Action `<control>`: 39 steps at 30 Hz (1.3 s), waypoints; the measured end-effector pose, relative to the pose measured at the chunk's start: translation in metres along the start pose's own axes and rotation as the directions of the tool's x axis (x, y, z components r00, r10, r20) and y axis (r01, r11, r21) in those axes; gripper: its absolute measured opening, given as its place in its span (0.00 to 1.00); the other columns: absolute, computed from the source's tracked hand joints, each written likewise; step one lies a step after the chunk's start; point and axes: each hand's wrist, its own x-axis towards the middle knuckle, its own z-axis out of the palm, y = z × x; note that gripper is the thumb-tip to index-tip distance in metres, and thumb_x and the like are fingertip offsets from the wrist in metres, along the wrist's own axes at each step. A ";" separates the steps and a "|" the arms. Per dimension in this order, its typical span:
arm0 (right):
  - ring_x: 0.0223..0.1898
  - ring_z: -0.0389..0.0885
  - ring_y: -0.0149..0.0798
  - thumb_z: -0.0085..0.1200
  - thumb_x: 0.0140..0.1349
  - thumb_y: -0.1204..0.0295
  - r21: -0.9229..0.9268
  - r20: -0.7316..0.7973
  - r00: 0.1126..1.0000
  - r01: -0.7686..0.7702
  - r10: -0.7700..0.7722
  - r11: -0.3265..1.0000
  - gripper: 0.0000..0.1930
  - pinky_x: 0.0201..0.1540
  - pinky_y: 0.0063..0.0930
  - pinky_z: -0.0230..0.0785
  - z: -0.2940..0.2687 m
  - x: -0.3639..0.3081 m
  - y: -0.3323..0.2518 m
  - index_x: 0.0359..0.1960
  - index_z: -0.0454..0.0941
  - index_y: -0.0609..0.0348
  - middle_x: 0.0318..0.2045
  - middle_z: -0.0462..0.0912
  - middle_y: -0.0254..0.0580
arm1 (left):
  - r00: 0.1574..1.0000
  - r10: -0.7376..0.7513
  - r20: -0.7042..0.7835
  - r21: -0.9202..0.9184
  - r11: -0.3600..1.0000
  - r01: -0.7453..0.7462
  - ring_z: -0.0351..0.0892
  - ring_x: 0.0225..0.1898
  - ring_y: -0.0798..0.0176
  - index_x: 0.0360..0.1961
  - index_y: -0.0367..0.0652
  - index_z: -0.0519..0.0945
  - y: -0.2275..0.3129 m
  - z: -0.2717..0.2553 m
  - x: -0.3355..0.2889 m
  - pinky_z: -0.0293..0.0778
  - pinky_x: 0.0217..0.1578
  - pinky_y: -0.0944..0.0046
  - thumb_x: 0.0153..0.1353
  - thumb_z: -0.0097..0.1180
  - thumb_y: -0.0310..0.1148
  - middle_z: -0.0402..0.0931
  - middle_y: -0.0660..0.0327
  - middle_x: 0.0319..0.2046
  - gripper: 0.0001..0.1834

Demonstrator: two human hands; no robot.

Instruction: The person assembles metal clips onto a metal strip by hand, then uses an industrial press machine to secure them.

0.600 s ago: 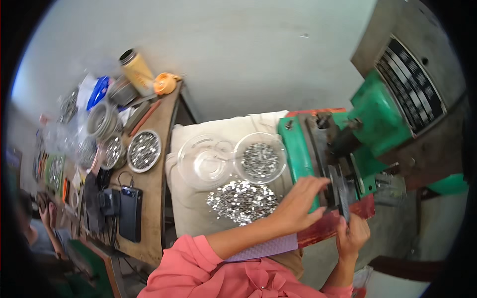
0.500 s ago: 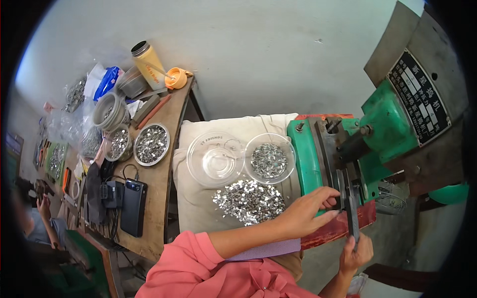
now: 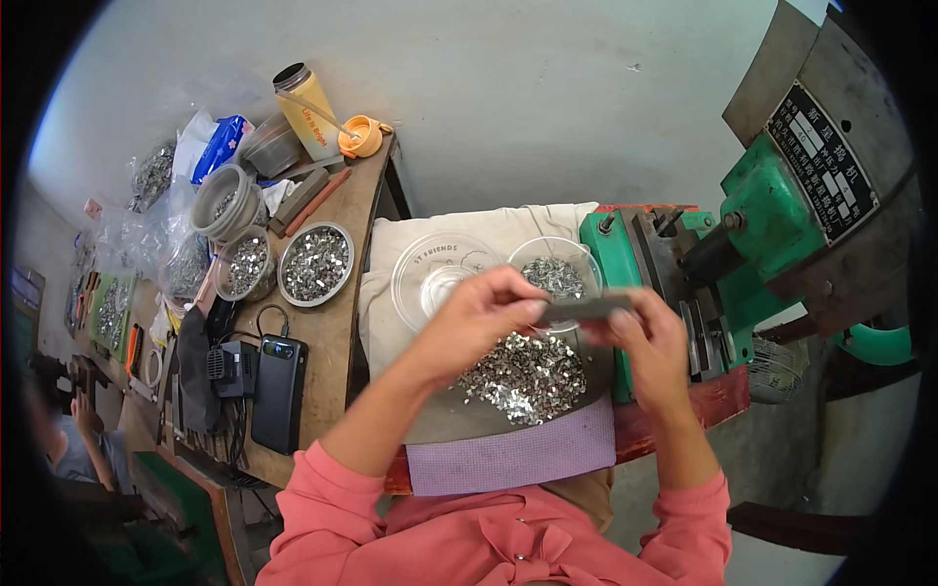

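My left hand [image 3: 481,320] and my right hand [image 3: 647,342] hold a dark grey bar [image 3: 575,310] between them, one at each end. Motion blurs it a little. Below it, a heap of small shiny metal pieces [image 3: 528,381] lies on the beige cloth [image 3: 410,391]. Partly behind my hands stands a clear round tub [image 3: 596,256] with more metal bits in it. Beside that, a clear round lid or dish [image 3: 401,283] rests on the cloth, partly covered by my left hand. To the right is a green press [image 3: 772,205].
A purple mat [image 3: 508,459] lines the near table edge. The wooden side table [image 3: 327,391] at left carries tubs of metal pieces [image 3: 318,264], a black power bank [image 3: 279,396] and a yellow bottle [image 3: 311,117]. Another person's hand [image 3: 86,415] shows at far left.
My hands have come away from the press, leftward, to above the heap and tub. The bar came along, turned from upright to nearly level in view, and both hands now grip it.
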 end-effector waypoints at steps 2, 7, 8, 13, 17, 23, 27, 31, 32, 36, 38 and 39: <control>0.41 0.85 0.31 0.53 0.71 0.75 0.065 -0.001 0.998 -0.060 0.060 0.996 0.11 0.45 0.26 0.79 0.022 0.027 -0.002 0.49 0.75 0.69 0.40 0.85 0.44 | 0.998 0.059 0.006 0.155 0.986 -0.059 0.83 0.39 0.69 0.44 0.38 0.79 0.009 -0.028 0.000 0.80 0.43 0.69 0.66 0.60 0.25 0.82 0.59 0.40 0.07; 0.42 0.86 0.33 0.55 0.70 0.73 0.104 0.148 0.986 -0.088 0.073 0.991 0.11 0.46 0.26 0.80 0.051 0.069 0.012 0.47 0.76 0.70 0.40 0.86 0.45 | 0.976 0.182 -0.117 0.344 0.929 -0.133 0.81 0.40 0.72 0.50 0.35 0.81 0.028 -0.058 -0.005 0.77 0.45 0.70 0.64 0.63 0.25 0.84 0.61 0.40 0.14; 0.41 0.86 0.32 0.57 0.69 0.72 0.066 0.148 0.985 -0.094 0.084 0.993 0.11 0.46 0.26 0.80 0.053 0.071 0.011 0.46 0.76 0.69 0.38 0.86 0.43 | 0.970 0.200 -0.140 0.404 0.906 -0.128 0.81 0.41 0.71 0.51 0.34 0.81 0.028 -0.062 -0.006 0.76 0.46 0.70 0.64 0.62 0.25 0.84 0.61 0.41 0.15; 0.41 0.86 0.31 0.58 0.68 0.73 -0.033 0.119 0.991 -0.059 0.063 0.998 0.11 0.45 0.23 0.79 0.057 0.068 0.022 0.46 0.77 0.69 0.37 0.87 0.43 | 0.936 0.250 -0.249 0.461 0.880 -0.113 0.81 0.40 0.71 0.51 0.32 0.81 0.022 -0.062 -0.013 0.77 0.44 0.71 0.64 0.61 0.25 0.84 0.60 0.41 0.15; 0.41 0.86 0.31 0.59 0.68 0.74 -0.022 0.039 0.998 -0.053 0.054 0.998 0.11 0.46 0.21 0.77 0.049 0.047 0.017 0.47 0.78 0.69 0.39 0.86 0.44 | 0.942 0.191 -0.276 0.386 0.919 -0.073 0.83 0.41 0.68 0.54 0.30 0.79 0.019 -0.055 -0.024 0.77 0.47 0.68 0.69 0.57 0.29 0.83 0.56 0.41 0.16; 0.31 0.85 0.32 0.56 0.69 0.76 0.021 -0.146 0.988 -0.039 0.042 0.999 0.05 0.36 0.25 0.82 -0.004 -0.057 0.025 0.39 0.75 0.66 0.31 0.81 0.39 | 0.962 -0.248 -0.111 0.065 0.964 0.256 0.81 0.36 0.70 0.55 0.29 0.78 0.010 -0.026 -0.098 0.79 0.41 0.68 0.73 0.51 0.31 0.83 0.55 0.40 0.16; 0.26 0.84 0.32 0.55 0.69 0.74 0.127 -0.328 0.923 -0.167 0.201 0.978 0.06 0.29 0.23 0.80 -0.034 -0.128 0.058 0.37 0.74 0.63 0.26 0.78 0.34 | 0.862 -0.506 0.024 -0.016 0.862 0.507 0.81 0.33 0.70 0.55 0.29 0.77 -0.035 -0.009 -0.133 0.79 0.38 0.69 0.75 0.49 0.34 0.84 0.55 0.39 0.18; 0.23 0.81 0.26 0.56 0.69 0.73 0.127 -0.560 0.765 -0.302 0.319 0.945 0.06 0.27 0.21 0.78 -0.049 -0.147 0.078 0.36 0.75 0.62 0.25 0.80 0.33 | 0.747 -0.665 0.027 0.033 0.747 0.664 0.79 0.30 0.72 0.50 0.31 0.77 -0.069 -0.001 -0.149 0.79 0.33 0.69 0.78 0.43 0.36 0.84 0.57 0.36 0.17; 0.23 0.80 0.25 0.56 0.69 0.73 0.031 -0.563 0.764 -0.362 0.316 0.932 0.06 0.25 0.20 0.76 -0.053 -0.148 0.079 0.37 0.76 0.62 0.25 0.81 0.34 | 0.764 -0.644 -0.025 0.129 0.756 0.641 0.80 0.28 0.71 0.46 0.32 0.77 -0.075 0.001 -0.152 0.79 0.29 0.68 0.78 0.42 0.37 0.84 0.56 0.35 0.17; 0.22 0.75 0.25 0.61 0.66 0.73 -0.454 -0.568 0.810 -0.457 0.147 0.765 0.10 0.25 0.19 0.67 -0.057 -0.147 0.080 0.44 0.78 0.65 0.24 0.80 0.34 | 0.795 -0.579 -0.182 0.379 0.705 0.600 0.82 0.26 0.64 0.44 0.32 0.76 -0.057 0.015 -0.149 0.77 0.27 0.65 0.74 0.50 0.34 0.82 0.54 0.30 0.13; 0.24 0.73 0.26 0.64 0.61 0.75 -0.687 -0.516 0.854 -0.455 0.059 0.566 0.18 0.27 0.22 0.66 -0.049 -0.139 0.067 0.52 0.77 0.67 0.23 0.78 0.36 | 0.930 -0.271 -0.248 0.704 0.609 0.365 0.82 0.29 0.57 0.44 0.33 0.77 -0.055 0.019 -0.155 0.76 0.27 0.62 0.66 0.60 0.32 0.78 0.52 0.33 0.13; 0.24 0.73 0.26 0.64 0.61 0.75 -0.687 -0.517 0.854 -0.459 0.066 0.563 0.18 0.27 0.22 0.66 -0.047 -0.140 0.068 0.52 0.77 0.67 0.23 0.78 0.36 | 0.928 -0.278 -0.249 0.700 0.610 0.370 0.82 0.29 0.57 0.44 0.33 0.77 -0.058 0.020 -0.158 0.76 0.27 0.62 0.66 0.60 0.32 0.78 0.52 0.33 0.13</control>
